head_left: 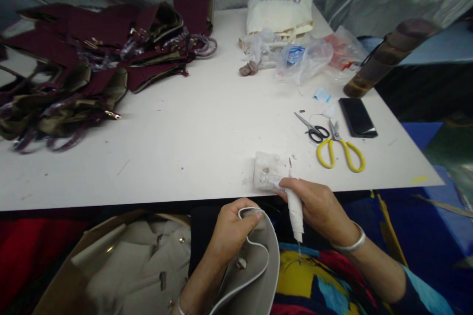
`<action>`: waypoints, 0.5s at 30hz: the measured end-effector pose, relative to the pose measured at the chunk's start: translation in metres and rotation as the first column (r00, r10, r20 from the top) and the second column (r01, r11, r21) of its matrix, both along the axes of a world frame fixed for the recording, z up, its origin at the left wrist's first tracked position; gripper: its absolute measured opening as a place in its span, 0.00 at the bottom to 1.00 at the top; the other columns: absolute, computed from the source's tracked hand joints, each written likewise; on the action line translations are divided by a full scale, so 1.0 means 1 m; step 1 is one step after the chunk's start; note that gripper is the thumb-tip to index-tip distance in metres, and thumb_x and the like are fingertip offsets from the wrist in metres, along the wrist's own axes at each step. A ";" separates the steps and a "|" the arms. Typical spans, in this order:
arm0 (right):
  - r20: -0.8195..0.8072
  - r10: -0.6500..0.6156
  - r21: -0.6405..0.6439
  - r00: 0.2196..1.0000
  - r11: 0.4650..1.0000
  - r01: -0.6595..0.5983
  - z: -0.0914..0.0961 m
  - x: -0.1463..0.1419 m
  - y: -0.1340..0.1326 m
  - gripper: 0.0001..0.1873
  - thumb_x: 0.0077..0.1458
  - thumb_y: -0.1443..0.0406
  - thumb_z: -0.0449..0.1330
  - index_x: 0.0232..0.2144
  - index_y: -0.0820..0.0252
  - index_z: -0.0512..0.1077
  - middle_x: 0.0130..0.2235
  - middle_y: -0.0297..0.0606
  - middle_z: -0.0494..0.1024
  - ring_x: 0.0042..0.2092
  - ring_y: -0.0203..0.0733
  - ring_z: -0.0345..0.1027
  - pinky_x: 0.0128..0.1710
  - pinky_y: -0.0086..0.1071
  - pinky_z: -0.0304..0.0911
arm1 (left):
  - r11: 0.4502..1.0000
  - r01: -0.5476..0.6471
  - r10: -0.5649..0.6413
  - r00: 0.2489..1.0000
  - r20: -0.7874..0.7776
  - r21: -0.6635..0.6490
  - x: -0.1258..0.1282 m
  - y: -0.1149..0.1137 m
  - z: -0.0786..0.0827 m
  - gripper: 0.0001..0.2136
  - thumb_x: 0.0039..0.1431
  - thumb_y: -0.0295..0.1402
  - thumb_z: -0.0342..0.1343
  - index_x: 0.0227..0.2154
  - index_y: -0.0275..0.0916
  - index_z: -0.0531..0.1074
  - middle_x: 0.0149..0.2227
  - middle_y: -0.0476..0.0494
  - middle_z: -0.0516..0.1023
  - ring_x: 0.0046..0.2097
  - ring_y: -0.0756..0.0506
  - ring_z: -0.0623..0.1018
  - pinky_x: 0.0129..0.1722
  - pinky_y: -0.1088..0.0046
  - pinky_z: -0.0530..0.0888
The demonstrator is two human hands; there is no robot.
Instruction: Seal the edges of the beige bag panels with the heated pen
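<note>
So the rim of a cream bag panel (258,256) is pinched by the left hand (232,229) down at lap level, just below the near edge of the white table (185,147). The curved edge is caught between thumb and fingertips (254,215), which are closed together on it, and the rest of the panel hangs down and away toward the lap. A small metal stud can be seen on the inner face, under the hand.

A white-wrapped tool (295,211) is gripped by the right hand (318,206), fingers curled tight around the handle, thin metal tip pointed down past the bag rim. Tool and panel are just beside each other; whether they're touching can't be told. A silver bangle (351,245) is worn on that wrist.

A small clear tray of hardware (268,171) is sat on the table edge right above the right hand's knuckles. Further right, black scissors (313,129), yellow scissors (340,150) and a dark phone (357,117) are laid out. A heap of maroon bags (92,64) is piled at the far left, and more cream pieces are stacked in a cardboard box (121,261) bottom left.
</note>
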State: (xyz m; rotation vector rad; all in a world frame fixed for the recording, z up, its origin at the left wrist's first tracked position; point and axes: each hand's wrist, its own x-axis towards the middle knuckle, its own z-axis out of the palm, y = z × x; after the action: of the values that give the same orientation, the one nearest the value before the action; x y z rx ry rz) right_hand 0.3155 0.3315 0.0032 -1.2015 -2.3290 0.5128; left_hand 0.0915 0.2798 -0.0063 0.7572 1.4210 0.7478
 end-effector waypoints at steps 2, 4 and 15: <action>-0.007 -0.001 -0.014 1.000 1.000 0.001 0.002 -0.001 0.000 0.10 0.72 0.59 0.56 0.47 0.57 0.72 0.33 0.36 0.80 0.31 0.39 0.74 0.32 0.30 0.64 | 1.000 -0.004 0.004 1.000 0.002 -0.002 -0.001 0.000 -0.002 0.10 0.48 0.38 0.65 0.27 0.35 0.77 0.23 0.50 0.72 0.27 0.50 0.68 0.28 0.75 0.65; -0.017 0.000 -0.041 1.000 0.999 -0.001 0.005 -0.002 0.000 0.09 0.72 0.59 0.56 0.46 0.57 0.72 0.32 0.35 0.79 0.30 0.38 0.73 0.31 0.29 0.62 | 1.000 -0.002 0.002 1.000 0.005 -0.008 -0.002 0.000 -0.002 0.10 0.48 0.38 0.65 0.28 0.35 0.77 0.23 0.50 0.72 0.27 0.50 0.68 0.28 0.75 0.65; -0.153 -0.094 -0.303 0.984 0.952 0.044 0.004 -0.004 0.005 0.10 0.69 0.55 0.60 0.41 0.55 0.71 0.24 0.26 0.69 0.24 0.32 0.61 0.25 0.25 0.55 | 0.999 -0.030 0.031 0.999 0.022 -0.022 -0.004 -0.001 -0.001 0.10 0.47 0.38 0.65 0.28 0.35 0.77 0.22 0.51 0.72 0.26 0.51 0.67 0.27 0.76 0.64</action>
State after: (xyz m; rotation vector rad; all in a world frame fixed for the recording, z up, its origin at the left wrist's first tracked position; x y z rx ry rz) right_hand 0.3116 0.3362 0.0077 -1.3136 -2.1116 0.9301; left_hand 0.0873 0.2785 -0.0069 0.7098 1.4209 0.7611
